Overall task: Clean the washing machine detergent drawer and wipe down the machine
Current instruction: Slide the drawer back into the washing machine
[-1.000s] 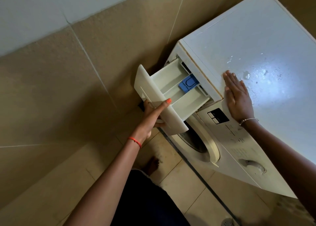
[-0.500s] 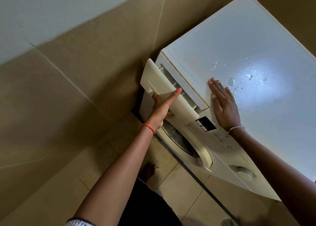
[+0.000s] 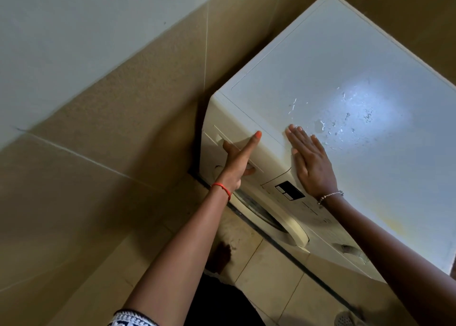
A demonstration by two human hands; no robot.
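Note:
The white washing machine (image 3: 345, 66) stands in a corner against the tiled wall. Its detergent drawer (image 3: 237, 133) sits pushed in, flush with the front panel at the top left. My left hand (image 3: 237, 163) is on the drawer front, one digit with an orange nail stretched up across it and the other fingers curled at the handle recess. My right hand (image 3: 311, 163) lies flat, fingers straight, on the front edge of the machine's top. Wet or flaking patches (image 3: 345, 118) mark the top beyond my right fingers.
A dark display (image 3: 290, 190), the round door (image 3: 271, 217) and a dial (image 3: 350, 248) lie along the machine's front. The beige tiled wall (image 3: 111, 128) runs close on the left. My foot (image 3: 219, 256) and a floor drain (image 3: 344, 319) are on the tiled floor.
My left hand has pushed the drawer from fully pulled out to flush with the panel. My right hand has stayed flat on the machine's top.

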